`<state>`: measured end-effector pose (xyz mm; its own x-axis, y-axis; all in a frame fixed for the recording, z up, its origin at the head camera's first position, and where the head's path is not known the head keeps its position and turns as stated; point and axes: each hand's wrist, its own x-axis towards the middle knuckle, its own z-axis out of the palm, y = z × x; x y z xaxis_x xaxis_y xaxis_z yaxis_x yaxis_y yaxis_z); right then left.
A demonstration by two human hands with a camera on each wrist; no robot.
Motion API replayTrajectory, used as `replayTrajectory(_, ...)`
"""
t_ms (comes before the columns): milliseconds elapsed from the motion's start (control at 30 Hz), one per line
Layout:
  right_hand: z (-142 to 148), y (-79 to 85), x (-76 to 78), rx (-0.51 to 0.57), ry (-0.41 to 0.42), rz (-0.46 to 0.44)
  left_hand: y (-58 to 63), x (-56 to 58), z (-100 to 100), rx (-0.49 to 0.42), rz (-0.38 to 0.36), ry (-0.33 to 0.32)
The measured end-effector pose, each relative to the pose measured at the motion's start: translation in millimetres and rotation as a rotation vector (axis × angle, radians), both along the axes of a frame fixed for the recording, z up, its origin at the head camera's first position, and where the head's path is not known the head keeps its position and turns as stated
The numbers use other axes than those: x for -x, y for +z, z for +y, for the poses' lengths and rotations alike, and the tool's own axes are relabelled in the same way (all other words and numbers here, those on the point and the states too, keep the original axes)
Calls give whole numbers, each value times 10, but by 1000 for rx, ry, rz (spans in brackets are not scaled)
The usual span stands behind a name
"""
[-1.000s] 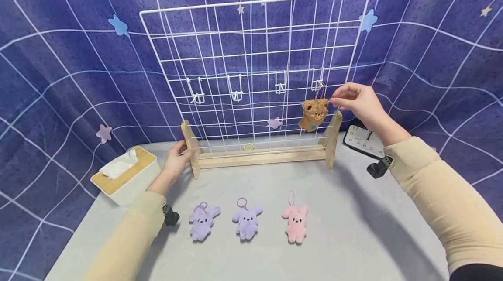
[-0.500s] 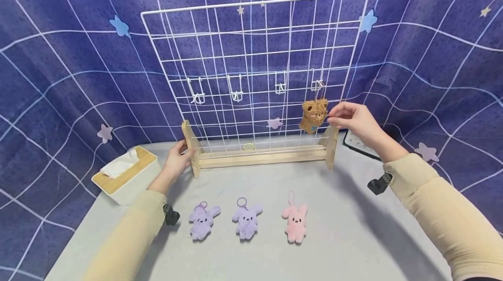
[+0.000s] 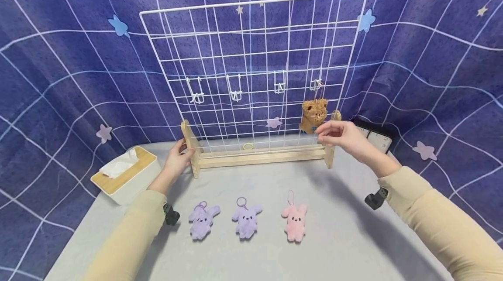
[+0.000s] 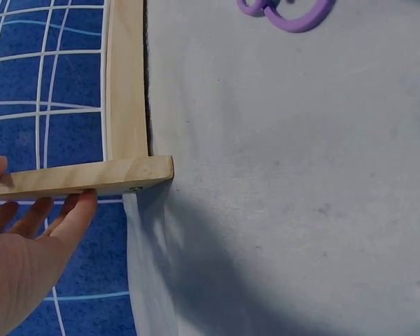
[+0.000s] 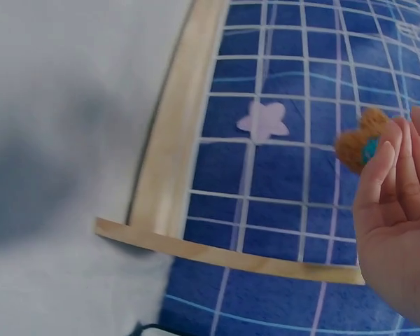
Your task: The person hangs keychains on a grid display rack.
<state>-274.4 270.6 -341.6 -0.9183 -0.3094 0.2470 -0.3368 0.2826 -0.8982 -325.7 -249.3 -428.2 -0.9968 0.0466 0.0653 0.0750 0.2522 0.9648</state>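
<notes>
My left hand (image 3: pixel 177 161) grips the upright wooden side piece (image 4: pixel 91 176) of a white wire grid rack (image 3: pixel 251 58). In the left wrist view its thumb lies on one face and its fingers on the other. A fluffy brown teddy bear charm (image 3: pixel 313 116) hangs by its cord from the rightmost wire hook (image 3: pixel 316 84). Right at the bear's lower edge are the fingertips of my right hand (image 3: pixel 343 138), thumb and index slightly apart. In the right wrist view the fingers overlap the bear and hide part of it; its blue bow (image 5: pixel 369 150) shows beside them.
Two purple plush charms (image 3: pixel 201 224) and a pink plush rabbit charm (image 3: pixel 295 223) lie on the grey-white tabletop (image 3: pixel 353 237). More white hooks (image 3: pixel 236 95) hang along the grid to the left. A tissue box (image 3: pixel 125 174) stands left; a clock (image 3: pixel 379 139) sits behind my right forearm.
My right hand has moved down from beside the bear's ear to its lower edge. The bear stays hanging on its hook. My left hand has kept its hold on the side piece.
</notes>
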Motion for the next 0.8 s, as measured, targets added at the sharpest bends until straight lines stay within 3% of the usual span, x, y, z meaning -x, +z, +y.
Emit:
replayTrajectory(200, -110, -216, -25, -86, 76, -36, 225, -128, 49, -19, -3, -16)
replayTrajectory(300, -167, -350, -29, -132, 111, -80, 272, -175, 64, -4, -10, -17)
replayTrajectory(633, -352, -769, -40, -228, 266, -85, 233, -166, 64, -16, -26, -21)
replayTrajectory(800, -451, -925, -58, -281, 283, -112, 220, -165, 56, -11, -27, -16)
